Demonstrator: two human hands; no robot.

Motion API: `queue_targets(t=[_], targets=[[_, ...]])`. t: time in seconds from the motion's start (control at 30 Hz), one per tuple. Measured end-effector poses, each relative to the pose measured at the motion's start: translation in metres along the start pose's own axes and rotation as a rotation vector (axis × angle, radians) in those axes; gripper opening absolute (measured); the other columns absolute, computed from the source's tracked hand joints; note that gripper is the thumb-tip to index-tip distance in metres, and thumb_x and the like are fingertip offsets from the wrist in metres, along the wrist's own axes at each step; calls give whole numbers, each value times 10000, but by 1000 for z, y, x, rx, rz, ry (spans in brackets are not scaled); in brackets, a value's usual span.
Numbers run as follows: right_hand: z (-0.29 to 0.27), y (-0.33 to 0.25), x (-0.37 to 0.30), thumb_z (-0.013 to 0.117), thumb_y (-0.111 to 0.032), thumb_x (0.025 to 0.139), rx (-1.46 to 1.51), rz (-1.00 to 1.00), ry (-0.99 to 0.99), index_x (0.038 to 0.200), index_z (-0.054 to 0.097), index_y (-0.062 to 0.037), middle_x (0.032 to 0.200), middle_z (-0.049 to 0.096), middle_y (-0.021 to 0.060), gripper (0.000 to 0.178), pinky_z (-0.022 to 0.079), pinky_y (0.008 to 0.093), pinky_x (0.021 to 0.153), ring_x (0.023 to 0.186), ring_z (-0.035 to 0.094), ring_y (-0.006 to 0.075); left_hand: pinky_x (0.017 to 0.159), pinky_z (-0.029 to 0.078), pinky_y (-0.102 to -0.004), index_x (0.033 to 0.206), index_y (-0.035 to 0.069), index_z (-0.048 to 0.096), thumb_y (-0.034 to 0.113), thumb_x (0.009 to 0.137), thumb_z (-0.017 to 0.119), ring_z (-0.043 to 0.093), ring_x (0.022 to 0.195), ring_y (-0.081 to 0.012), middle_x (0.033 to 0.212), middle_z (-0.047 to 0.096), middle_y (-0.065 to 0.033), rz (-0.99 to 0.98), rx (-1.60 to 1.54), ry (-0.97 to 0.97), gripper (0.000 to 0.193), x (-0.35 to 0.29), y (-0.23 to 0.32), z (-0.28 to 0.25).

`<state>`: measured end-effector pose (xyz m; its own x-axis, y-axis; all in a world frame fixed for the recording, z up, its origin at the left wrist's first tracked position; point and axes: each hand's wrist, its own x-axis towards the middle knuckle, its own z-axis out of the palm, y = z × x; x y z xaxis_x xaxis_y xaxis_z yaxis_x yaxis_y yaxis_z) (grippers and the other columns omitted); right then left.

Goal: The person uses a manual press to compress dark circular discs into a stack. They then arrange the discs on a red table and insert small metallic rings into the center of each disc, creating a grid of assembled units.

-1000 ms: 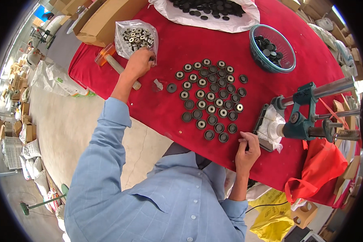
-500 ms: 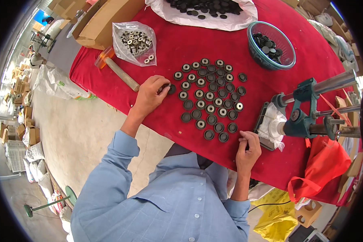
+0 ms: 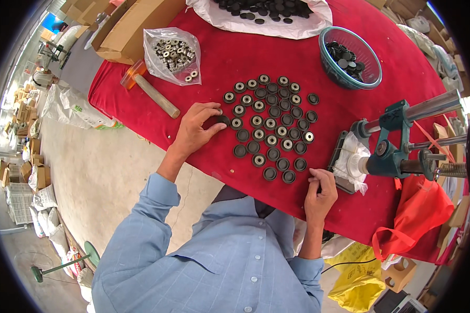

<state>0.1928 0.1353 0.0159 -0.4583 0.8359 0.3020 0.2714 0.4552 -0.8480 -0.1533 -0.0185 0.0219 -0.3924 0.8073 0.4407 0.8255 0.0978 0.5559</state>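
Note:
At the left edge of a group of round black caps [image 3: 273, 154], my left hand [image 3: 196, 128] has its thumb and fingers closed around a black cap [image 3: 222, 120] on the red cloth. Many caps in the group have a silver ring-shaped bearing [image 3: 271, 140] in the middle; others show only black. My right hand [image 3: 321, 193] rests near the table's front edge with fingers loosely bent and thumb apart, holding nothing visible. It lies between the caps and a green hand press [image 3: 394, 125].
A mallet [image 3: 156, 95] and a clear bag of bearings [image 3: 175, 55] lie at the far left, by a cardboard box [image 3: 136, 31]. Black caps fill a bluish plastic bowl [image 3: 373, 55] and cover a white sack [image 3: 318, 23] at the back. A red bag [image 3: 420, 214] hangs at right.
My left hand has shifted slightly nearer, its thumb and fingers spreading wider around the black cap, which sits a little lower. My right hand has stayed in place.

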Motion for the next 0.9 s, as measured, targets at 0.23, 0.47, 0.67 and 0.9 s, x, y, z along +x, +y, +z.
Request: queue_targets(t=[0.23,0.47,0.67,0.9], targets=[[-1,-1,0,537,149,916,-4,-4,4,1044,735,35,1008,698,119,262,548,294,727,784,662,170,1010,545,-413,1158,20,743,20,861,776,680,1171,-330,1278,716,-135,-92,-110,-133,299,9,3,-10],[0,-3,1,564,152,894,-4,-14,14,1039,739,17,991,701,120,263,553,300,709,770,668,181,994,551,-382,1266,36,736,-89,901,632,677,1178,-301,1318,653,-128,-121,-205,-290,399,21,-5,-22],[-1,-3,1,562,153,904,-9,-15,9,1040,739,21,989,699,118,259,548,297,718,774,664,178,941,545,-378,1251,80,765,-134,910,630,669,1097,-263,1227,628,-111,-68,-122,-353,425,28,-4,-21],[0,-1,1,580,144,886,-11,-29,26,1029,742,7,976,701,119,256,555,309,700,760,672,190,877,571,-413,1199,66,771,-1,921,721,693,1033,-312,1158,656,-124,3,-21,-387,290,38,-9,-24]])
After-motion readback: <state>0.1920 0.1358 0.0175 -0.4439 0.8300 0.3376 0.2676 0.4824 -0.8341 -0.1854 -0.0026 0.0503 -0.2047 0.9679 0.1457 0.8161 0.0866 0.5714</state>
